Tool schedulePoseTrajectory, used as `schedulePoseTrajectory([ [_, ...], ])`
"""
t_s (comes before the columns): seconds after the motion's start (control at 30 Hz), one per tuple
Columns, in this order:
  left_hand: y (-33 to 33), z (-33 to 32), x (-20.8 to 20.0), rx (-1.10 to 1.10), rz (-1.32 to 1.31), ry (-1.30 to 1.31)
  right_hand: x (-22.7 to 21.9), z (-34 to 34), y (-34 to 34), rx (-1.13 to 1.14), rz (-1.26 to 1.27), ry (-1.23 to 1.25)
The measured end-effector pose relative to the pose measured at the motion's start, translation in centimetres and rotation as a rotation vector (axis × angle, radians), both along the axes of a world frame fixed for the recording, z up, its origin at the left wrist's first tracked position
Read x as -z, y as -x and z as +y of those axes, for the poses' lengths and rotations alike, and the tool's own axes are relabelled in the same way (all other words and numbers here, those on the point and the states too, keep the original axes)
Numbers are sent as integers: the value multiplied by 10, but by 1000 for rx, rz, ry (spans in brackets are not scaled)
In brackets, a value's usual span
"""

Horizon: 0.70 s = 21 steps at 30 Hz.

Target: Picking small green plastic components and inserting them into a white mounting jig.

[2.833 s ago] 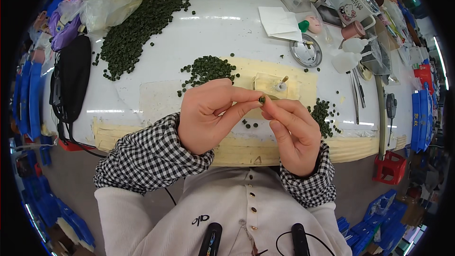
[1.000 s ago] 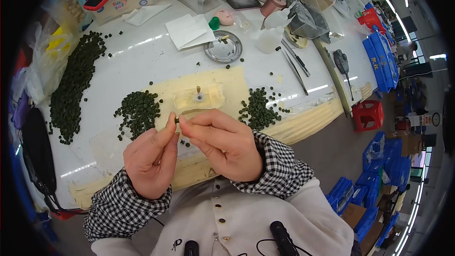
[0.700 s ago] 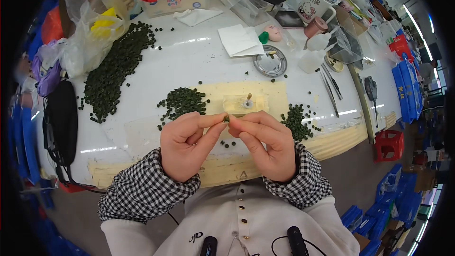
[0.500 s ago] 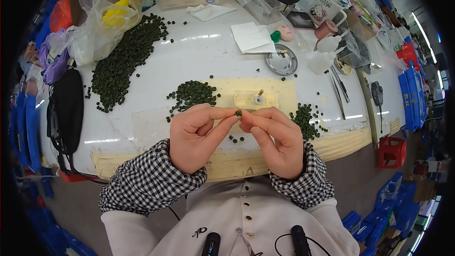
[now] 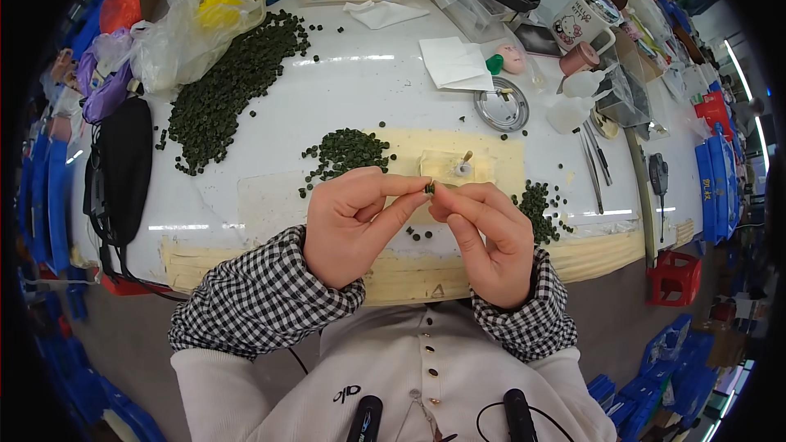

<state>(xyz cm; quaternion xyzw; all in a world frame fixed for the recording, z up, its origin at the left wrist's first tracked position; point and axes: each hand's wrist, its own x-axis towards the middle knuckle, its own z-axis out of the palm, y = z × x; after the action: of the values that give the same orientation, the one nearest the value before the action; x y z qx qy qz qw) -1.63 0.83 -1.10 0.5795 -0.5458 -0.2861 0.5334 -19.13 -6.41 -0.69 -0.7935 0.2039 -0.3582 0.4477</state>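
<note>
- Your left hand (image 5: 352, 225) and right hand (image 5: 483, 237) meet at the fingertips just above the near edge of the white worktop (image 5: 270, 127), in front of your chest.
- Both hands pinch one small dark green bead (image 5: 429, 188): left thumb and forefinger from one side, right thumb and forefinger from the other. The bead is off the surface, held between the two hands.
- Checked cuffs (image 5: 262, 299) cover both wrists; the palms face each other.
- Just beyond your fingertips lies a clear little tray (image 5: 457, 167) on a pale yellow mat (image 5: 508, 165), with a small upright pin standing in it.
- A loose heap of the same green beads (image 5: 344, 151) sits on the mat's left end, near your left hand. A smaller heap (image 5: 536, 206) lies just right of your right hand.
- A few stray beads (image 5: 419, 235) lie below your fingertips, between the hands.
- Far left on the worktop: a long, large spill of green beads (image 5: 233, 90) beside a clear plastic bag (image 5: 192, 20).
- A round metal lid (image 5: 501, 110) and a folded white paper (image 5: 450, 64) lie well beyond the tray.
- Tweezers (image 5: 595, 160) lie to the right, apart from your hands.
- A black pouch (image 5: 123, 168) rests at the worktop's left edge.
</note>
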Motion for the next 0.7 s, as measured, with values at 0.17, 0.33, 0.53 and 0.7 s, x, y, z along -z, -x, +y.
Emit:
schedulePoseTrajectory([
  [0.17,0,0,-1,7,-2,-8,-1,0,0,-1,12,18],
  [0.33,-1,1,-2,10,-8,-14,-1,0,0,-1,22,30],
  [0.53,-1,0,-1,11,-4,-10,-1,0,1,5,32,57],
  [0.7,-2,0,1,11,19,-17,-10,-9,4,126,82,184],
])
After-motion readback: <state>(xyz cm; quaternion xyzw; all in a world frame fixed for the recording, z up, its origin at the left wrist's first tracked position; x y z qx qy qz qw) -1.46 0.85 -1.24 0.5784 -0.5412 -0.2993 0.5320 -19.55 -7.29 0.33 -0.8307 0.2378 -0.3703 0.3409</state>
